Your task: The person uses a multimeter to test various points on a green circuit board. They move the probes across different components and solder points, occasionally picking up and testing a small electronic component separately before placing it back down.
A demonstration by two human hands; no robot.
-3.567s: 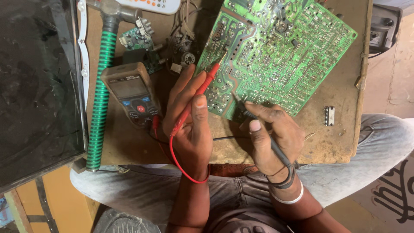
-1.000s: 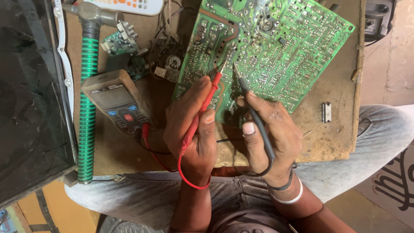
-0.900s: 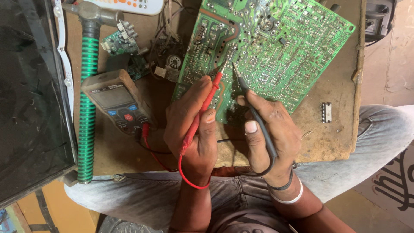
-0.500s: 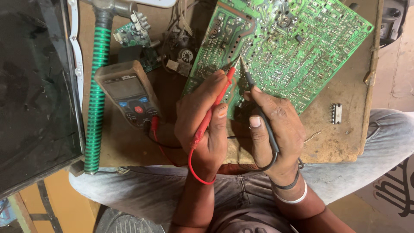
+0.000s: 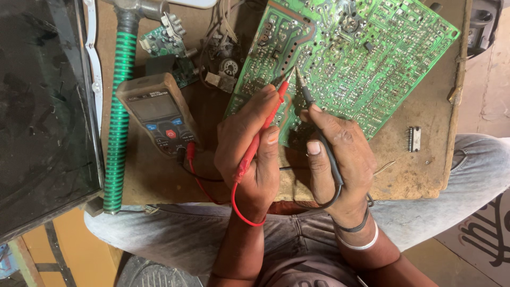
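The green circuit board lies solder side up on a brown work board that rests across the person's lap. Its near left edge sits just ahead of both hands; its top edge runs out of view. To the right, a bare strip of the work board holds only a small black chip. To the left, the multimeter lies near the left hand, with a green ribbed hose beside it and a dark screen panel along the left edge.

The left hand is closed around the red probe, fingers wrapped along its shaft, tip angled up onto the circuit board. The right hand grips the black probe pen-style, its tip also touching the circuit board. The two tips stand close together, just apart. The red lead loops below the left wrist.

Small loose parts and a small green board lie at the far left corner.
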